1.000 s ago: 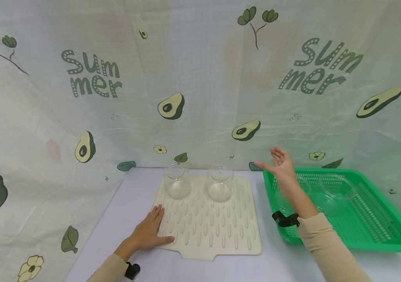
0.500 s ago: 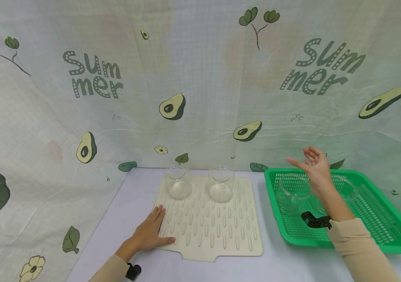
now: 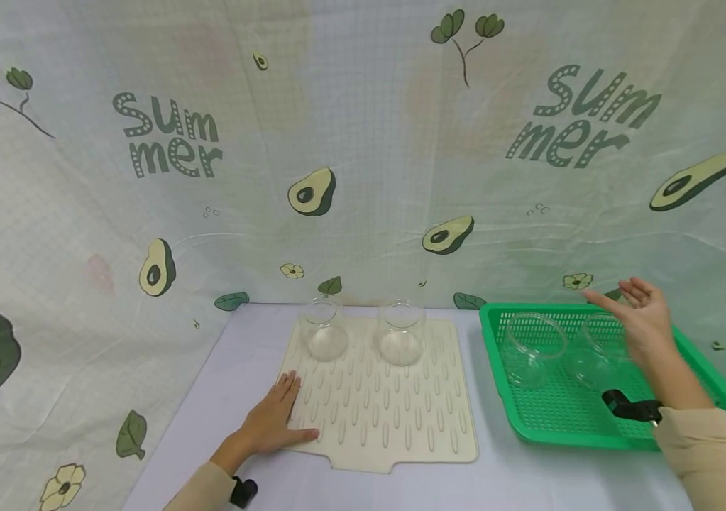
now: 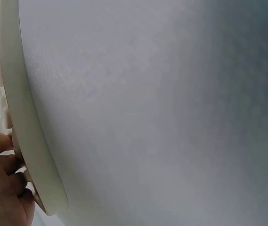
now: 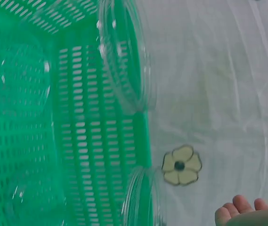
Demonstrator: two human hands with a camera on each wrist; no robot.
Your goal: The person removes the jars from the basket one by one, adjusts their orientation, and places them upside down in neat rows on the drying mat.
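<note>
My left hand (image 3: 267, 422) rests on the left edge of a cream ridged drying mat (image 3: 388, 419), fingers and thumb spread straight. In the left wrist view, its fingers show along the mat's rim (image 4: 28, 117). Two clear, see-through cups stand on the mat's far side, a left cup (image 3: 322, 337) and a right cup (image 3: 401, 333). My right hand (image 3: 646, 323) is held over the green basket (image 3: 508, 408), fingers loosely extended and thumb apart, holding nothing. Inside are a left clear cup (image 3: 531, 351) and a second clear cup (image 3: 592, 358), partly behind the hand. Their wide rims (image 5: 145, 89) face up.
A white cloth covers the table (image 3: 235, 355) under the mat and basket. A printed curtain (image 3: 363, 142) hangs right behind them and along the left side. A black wrist camera (image 3: 631, 408) sits on the right wrist, low over the basket.
My right hand has moved rightward, from the basket's left side to above its right part, uncovering the left cup there. My left hand, the mat and its cups stay put.
</note>
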